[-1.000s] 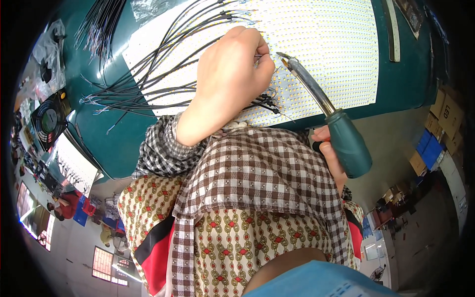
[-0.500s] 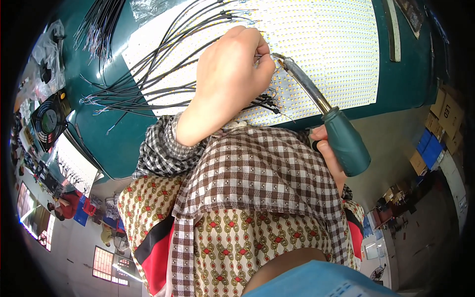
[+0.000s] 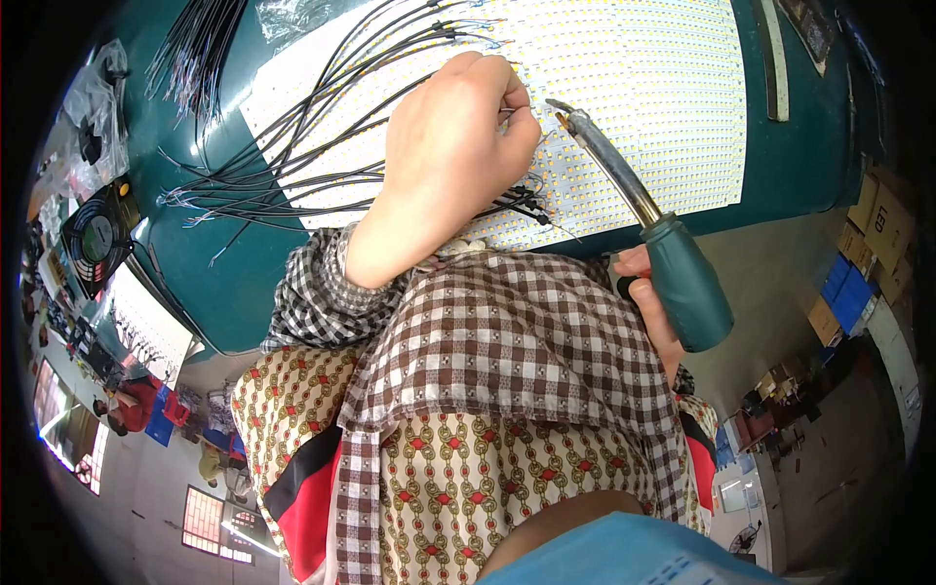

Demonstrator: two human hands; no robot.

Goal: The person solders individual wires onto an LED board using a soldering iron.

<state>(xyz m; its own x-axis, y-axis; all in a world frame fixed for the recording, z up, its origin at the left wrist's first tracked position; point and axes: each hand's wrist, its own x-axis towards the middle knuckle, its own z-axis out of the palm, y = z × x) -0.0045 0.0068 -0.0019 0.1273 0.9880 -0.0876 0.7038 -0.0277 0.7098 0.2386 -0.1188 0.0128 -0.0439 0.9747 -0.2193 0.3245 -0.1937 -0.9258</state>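
Observation:
My left hand [image 3: 453, 146] is closed in a pinch over the white LED panel [image 3: 673, 107]; a wire end appears to be between thumb and forefinger, mostly hidden by the fingers. My right hand [image 3: 655, 307] grips the green handle of a soldering iron [image 3: 687, 278]. The iron's bent tip points up and left, a small distance to the right of my left fingertips and apart from them. Several black cables [image 3: 322, 97] lie across the panel's left part, and their thin wire ends reach its rows of small yellow-white LEDs.
The panel lies on a green table [image 3: 224, 292]. A bundle of black cables [image 3: 207, 49] lies at the far left, near a clear plastic bag [image 3: 292, 19]. A black fan [image 3: 97, 234] stands at the left. A metal strip [image 3: 773, 63] lies at the right; cardboard boxes [image 3: 882, 229] stand beyond.
The soldering iron's tip has drawn away to the right from my left fingertips, and its handle has shifted slightly right. My left hand has stayed almost still.

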